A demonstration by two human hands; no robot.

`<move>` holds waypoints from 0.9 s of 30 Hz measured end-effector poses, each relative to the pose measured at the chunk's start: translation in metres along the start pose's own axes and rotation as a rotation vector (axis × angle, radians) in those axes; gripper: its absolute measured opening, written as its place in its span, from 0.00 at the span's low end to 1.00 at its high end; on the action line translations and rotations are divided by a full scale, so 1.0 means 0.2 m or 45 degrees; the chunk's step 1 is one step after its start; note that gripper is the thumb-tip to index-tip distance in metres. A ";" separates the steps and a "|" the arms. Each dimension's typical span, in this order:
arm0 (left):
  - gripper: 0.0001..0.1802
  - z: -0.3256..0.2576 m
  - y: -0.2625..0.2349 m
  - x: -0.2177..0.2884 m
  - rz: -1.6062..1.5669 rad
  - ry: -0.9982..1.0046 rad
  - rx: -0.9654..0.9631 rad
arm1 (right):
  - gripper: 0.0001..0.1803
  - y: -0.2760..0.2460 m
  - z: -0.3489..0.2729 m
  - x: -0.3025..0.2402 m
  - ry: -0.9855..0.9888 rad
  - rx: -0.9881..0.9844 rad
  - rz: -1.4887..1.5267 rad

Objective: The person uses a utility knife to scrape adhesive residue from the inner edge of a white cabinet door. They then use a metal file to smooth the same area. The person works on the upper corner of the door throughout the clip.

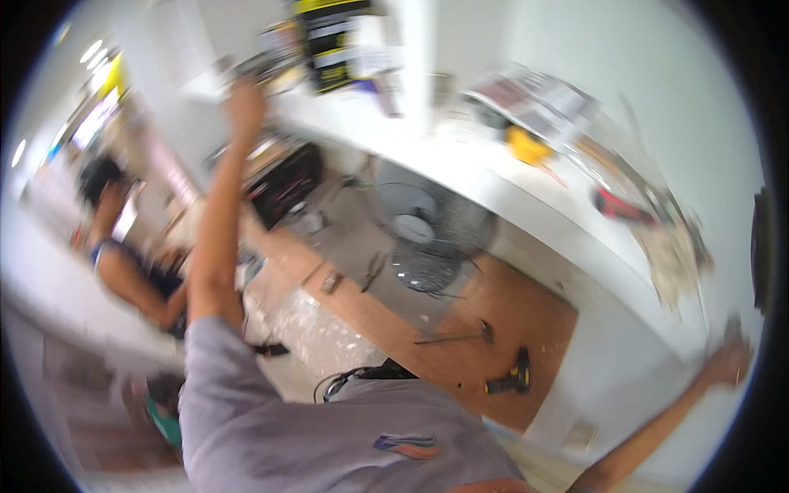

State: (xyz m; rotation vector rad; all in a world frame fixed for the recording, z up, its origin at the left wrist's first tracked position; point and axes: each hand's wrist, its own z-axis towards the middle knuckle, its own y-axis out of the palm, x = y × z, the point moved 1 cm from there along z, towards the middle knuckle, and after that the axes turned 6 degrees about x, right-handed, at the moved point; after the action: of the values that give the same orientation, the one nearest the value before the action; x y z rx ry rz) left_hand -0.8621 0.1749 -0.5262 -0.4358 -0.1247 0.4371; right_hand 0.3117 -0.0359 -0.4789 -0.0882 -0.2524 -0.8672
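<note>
Your shirt (329, 431) lies nearest, with the white shelf (460, 156) running ahead of you and off to your right. Your left arm stretches up to the shelf's left end, where your left hand (246, 107) is at the clutter (265, 64). Blur hides the fingertips, so you cannot tell whether that grip is grasping one of those things or only touching it. Your right hand (728, 364) is just past the shelf's right end, near the wall; its grip is too smeared to read as released or clenched, and whether it has anything in it cannot be told.

How far along you are can only be judged loosely. Done, it seems: the shelf looks fixed in place. Left, probably: plenty, since things lie loose along the shelf and nothing looks put away. On it, right of the clutter, stands a black-and-yellow pack (329, 49); farther along come a printed sheet (534, 103), a yellow thing (527, 146) and a red-and-black tool (625, 207).

Below the shelf, a dark box (285, 185) sits toward its left end and a fan (412, 228) near its middle. Lower than the fan, a hammer (487, 332) and a drill (514, 376) rest on a brown board (538, 312), both out of your hands, so the work looks partway rather than finished. Left of the shelf, a co-worker (131, 271) sits well apart from you.
</note>
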 end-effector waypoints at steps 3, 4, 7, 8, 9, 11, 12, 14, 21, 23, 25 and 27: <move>0.19 0.18 0.23 -0.74 0.056 0.332 -0.270 | 0.19 0.10 -0.20 -0.24 0.109 0.118 0.211; 0.22 0.35 0.25 -0.94 0.055 0.501 -0.273 | 0.20 0.04 -0.31 -0.36 0.194 0.133 0.187; 0.28 0.18 0.50 -0.89 0.085 0.208 -0.623 | 0.14 -0.34 0.03 -0.55 0.233 0.153 0.164; 0.27 0.22 0.51 -0.90 -0.148 0.185 -0.613 | 0.13 -0.38 0.05 -0.61 0.237 0.203 0.122; 0.26 0.17 0.61 -0.68 -0.252 0.123 -0.766 | 0.13 -0.52 0.13 -0.56 0.225 0.198 0.108; 0.25 0.27 0.53 -0.76 -0.485 0.175 -0.818 | 0.10 -0.50 0.12 -0.60 0.254 0.169 0.188; 0.21 0.29 0.49 -0.82 -0.625 -0.157 -0.800 | 0.10 -0.47 0.09 -0.61 0.271 0.160 0.242; 0.17 0.29 0.52 -0.71 -0.572 -0.543 -0.949 | 0.09 -0.48 0.10 -0.59 0.275 0.158 0.262; 0.22 0.07 0.50 -0.77 -0.844 -0.924 -0.559 | 0.08 -0.57 0.15 -0.62 0.269 0.200 0.305; 0.18 -0.16 0.32 -1.09 -0.737 -0.819 -0.534 | 0.09 -0.50 0.19 -0.69 0.250 0.151 0.330; 0.18 -0.41 -0.11 -1.44 -0.053 0.355 -0.291 | 0.12 -0.34 0.12 -0.89 0.209 0.015 0.384; 0.17 -0.09 0.10 -1.24 -0.318 0.029 -0.422 | 0.18 -0.13 -0.05 -0.80 0.297 0.190 0.652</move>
State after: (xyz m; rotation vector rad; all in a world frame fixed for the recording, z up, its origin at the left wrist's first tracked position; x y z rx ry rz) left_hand -1.0895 0.0757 -0.5560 -0.7415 -0.2284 0.1644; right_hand 0.1940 0.0646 -0.5293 0.0861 -0.0671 -0.3426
